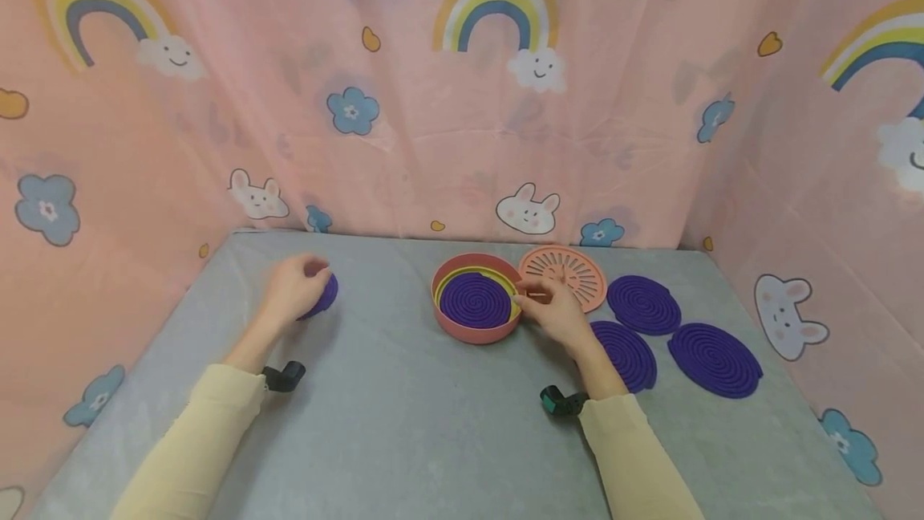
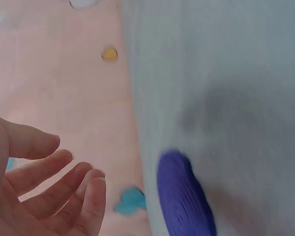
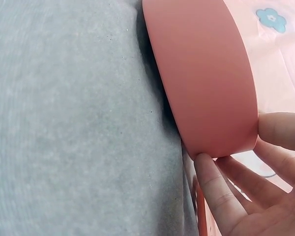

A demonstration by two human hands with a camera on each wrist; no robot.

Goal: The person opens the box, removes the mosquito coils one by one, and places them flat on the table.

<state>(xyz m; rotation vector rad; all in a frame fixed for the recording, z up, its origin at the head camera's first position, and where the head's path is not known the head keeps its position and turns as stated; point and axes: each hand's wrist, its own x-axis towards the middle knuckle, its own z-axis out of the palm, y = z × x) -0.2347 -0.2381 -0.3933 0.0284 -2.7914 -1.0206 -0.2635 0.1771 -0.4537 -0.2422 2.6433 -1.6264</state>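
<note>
Hovering at the left of the surface, the left hand has its fingers loosely curved, thumb apart from them, holding nothing; a small black device sits at its wrist. A purple coil shows next to it, partly covered by the hand in the head view, with a gap between the two in the left wrist view. Near the middle stands a round red tin with a yellow ring inside it, and an inner coil, also purple, within the ring. The right hand pinches the tin's right side between thumb and fingers, covering part of a slotted orange disc just behind. Farther right lie three more purple coils: a near coil, partly hidden by the right forearm, a back coil and an outer coil. Faint letter-like marks on the pink curtain are too dim to read. Rainbows, rabbits and blue flowers decorate it behind the grey surface and along both sides.
</note>
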